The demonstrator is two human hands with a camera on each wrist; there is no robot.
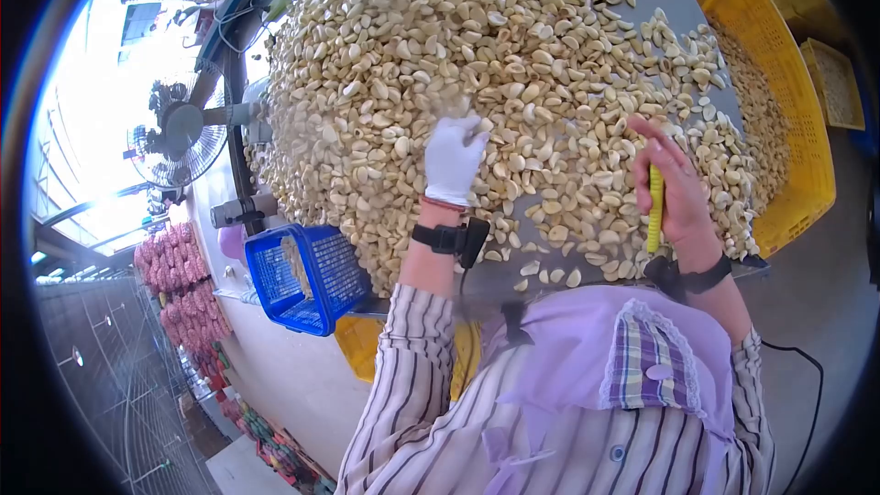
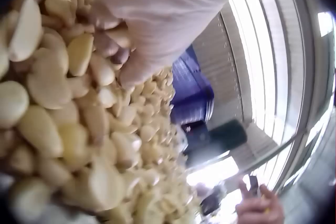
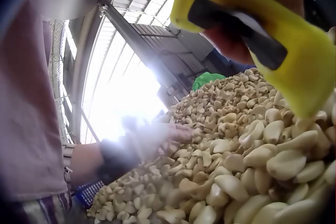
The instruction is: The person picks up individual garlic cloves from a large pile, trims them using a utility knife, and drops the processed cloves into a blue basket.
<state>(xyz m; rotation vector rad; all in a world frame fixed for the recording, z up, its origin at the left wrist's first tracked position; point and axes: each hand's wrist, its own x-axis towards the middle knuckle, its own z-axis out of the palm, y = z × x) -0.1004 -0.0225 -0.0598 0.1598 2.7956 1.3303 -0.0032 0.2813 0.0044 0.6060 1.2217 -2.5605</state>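
A wide heap of pale peeled garlic cloves [image 1: 394,64] covers the metal table. My left hand [image 1: 454,160], in a white glove, reaches into its near middle. In the left wrist view its thumb [image 2: 137,66] stands apart from the fingers, with cloves [image 2: 113,45] showing in the gap; the fingertips are partly hidden. My bare right hand [image 1: 678,188] holds a long yellow plastic tool [image 1: 655,209] with a ridged edge, above the heap's right side. Seen from the right wrist, the yellow tool [image 3: 310,50] has a black inset; its kind does not show.
A yellow crate [image 1: 797,110] filled with small brownish pieces stands at the right. At the table's left corner is a blue basket [image 1: 316,280]. A fan [image 1: 183,124] stands beyond the left edge, and red net bags [image 1: 174,257] hang farther left. A cable [image 1: 807,403] runs down at right.
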